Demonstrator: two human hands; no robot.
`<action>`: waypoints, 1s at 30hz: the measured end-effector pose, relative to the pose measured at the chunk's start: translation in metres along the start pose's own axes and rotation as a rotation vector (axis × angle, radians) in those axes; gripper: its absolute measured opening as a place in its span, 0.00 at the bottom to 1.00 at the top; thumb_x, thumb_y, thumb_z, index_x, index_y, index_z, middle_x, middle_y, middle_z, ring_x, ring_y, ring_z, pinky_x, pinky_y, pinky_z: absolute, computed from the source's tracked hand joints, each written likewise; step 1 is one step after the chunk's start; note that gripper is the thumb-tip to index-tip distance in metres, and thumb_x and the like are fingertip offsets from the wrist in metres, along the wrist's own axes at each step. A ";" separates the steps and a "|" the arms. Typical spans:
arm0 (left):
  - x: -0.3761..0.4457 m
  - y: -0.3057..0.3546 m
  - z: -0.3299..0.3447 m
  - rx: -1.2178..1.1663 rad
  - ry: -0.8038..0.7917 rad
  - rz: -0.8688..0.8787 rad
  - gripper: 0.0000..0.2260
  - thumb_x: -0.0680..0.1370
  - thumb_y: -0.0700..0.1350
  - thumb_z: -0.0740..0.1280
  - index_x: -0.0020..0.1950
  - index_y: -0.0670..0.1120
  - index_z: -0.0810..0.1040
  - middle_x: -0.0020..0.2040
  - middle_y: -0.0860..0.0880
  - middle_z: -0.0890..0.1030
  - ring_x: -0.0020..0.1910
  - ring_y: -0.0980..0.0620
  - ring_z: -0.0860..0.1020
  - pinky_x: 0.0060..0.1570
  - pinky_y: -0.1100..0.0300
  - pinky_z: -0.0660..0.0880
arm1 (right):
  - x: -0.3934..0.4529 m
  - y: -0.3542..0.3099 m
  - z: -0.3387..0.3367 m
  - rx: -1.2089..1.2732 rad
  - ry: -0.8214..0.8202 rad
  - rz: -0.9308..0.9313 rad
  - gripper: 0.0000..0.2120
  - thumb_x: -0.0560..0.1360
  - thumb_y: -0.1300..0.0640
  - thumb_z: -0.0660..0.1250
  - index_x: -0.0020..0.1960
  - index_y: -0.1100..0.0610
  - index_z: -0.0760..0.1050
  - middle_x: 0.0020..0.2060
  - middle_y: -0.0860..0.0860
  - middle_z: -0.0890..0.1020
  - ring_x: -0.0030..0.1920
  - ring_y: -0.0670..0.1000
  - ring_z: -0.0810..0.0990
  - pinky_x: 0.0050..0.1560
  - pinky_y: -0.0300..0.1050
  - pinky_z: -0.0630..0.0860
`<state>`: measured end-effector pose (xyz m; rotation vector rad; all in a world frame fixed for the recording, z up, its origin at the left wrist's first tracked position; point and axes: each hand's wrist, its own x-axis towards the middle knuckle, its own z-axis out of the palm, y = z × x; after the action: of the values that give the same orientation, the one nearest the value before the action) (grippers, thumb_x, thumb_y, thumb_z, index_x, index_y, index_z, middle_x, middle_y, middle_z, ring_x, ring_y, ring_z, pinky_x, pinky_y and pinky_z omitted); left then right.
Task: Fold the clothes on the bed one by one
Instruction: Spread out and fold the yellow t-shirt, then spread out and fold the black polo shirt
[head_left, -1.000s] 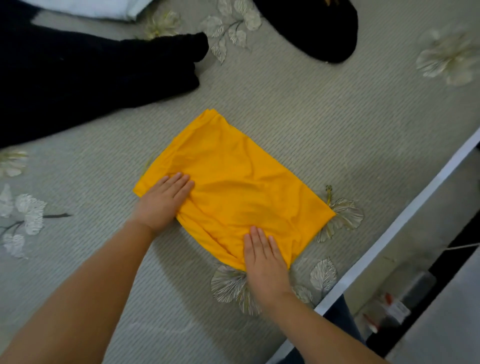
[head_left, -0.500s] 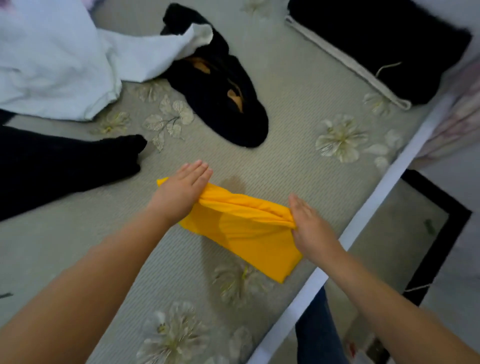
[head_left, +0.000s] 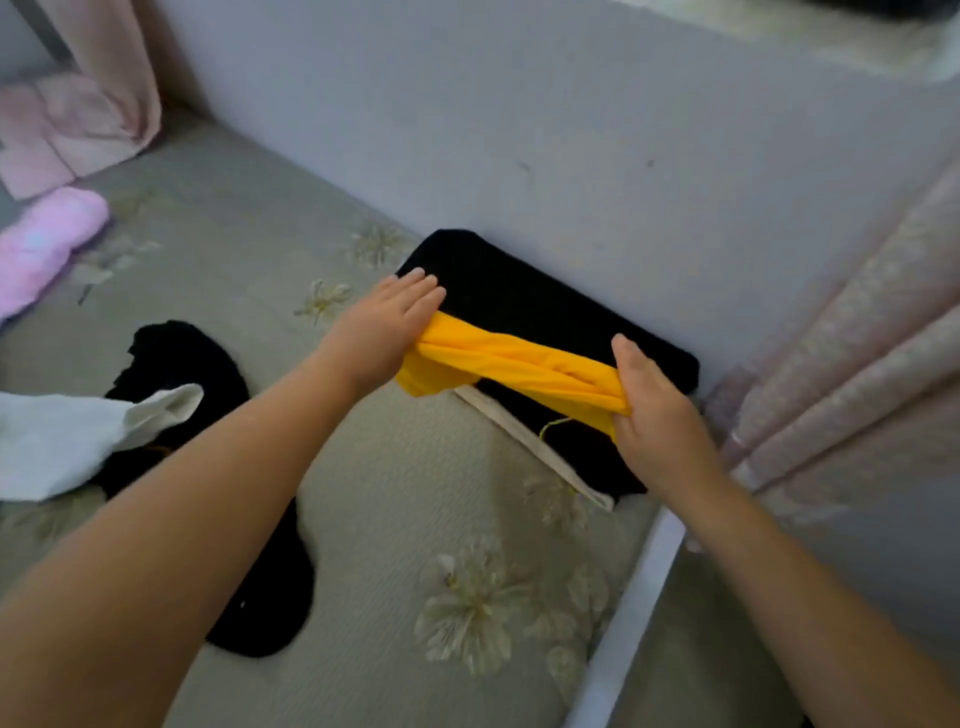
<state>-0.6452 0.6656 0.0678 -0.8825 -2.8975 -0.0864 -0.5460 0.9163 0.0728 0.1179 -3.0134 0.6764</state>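
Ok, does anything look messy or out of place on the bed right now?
Yes. The folded yellow garment has bunched into a sagging roll between the left hand and right hand, above the folded black pile. A white garment lies crumpled over an unfolded black garment at left.
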 end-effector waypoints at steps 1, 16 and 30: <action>0.027 -0.001 -0.006 0.024 0.085 0.041 0.23 0.70 0.25 0.59 0.65 0.31 0.67 0.66 0.30 0.67 0.66 0.31 0.66 0.68 0.46 0.57 | 0.019 0.009 -0.009 -0.027 0.061 -0.015 0.27 0.74 0.72 0.58 0.71 0.67 0.56 0.70 0.63 0.62 0.71 0.60 0.61 0.69 0.41 0.52; 0.083 0.025 0.227 0.015 -0.490 -0.124 0.25 0.81 0.52 0.49 0.74 0.54 0.39 0.76 0.49 0.40 0.74 0.48 0.39 0.71 0.51 0.41 | 0.069 0.153 0.184 -0.376 -0.360 -0.009 0.29 0.80 0.47 0.50 0.75 0.51 0.40 0.74 0.58 0.40 0.74 0.58 0.39 0.72 0.57 0.38; -0.042 -0.003 0.208 -0.137 -0.272 -0.455 0.20 0.81 0.48 0.54 0.73 0.50 0.59 0.75 0.46 0.57 0.75 0.45 0.52 0.71 0.48 0.46 | 0.057 0.065 0.209 -0.300 -0.089 -0.251 0.25 0.64 0.60 0.75 0.59 0.67 0.75 0.59 0.68 0.75 0.59 0.70 0.73 0.55 0.71 0.67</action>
<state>-0.6310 0.6577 -0.1441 -0.2461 -3.3264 -0.2194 -0.6156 0.8817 -0.1399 0.5126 -3.0630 0.1999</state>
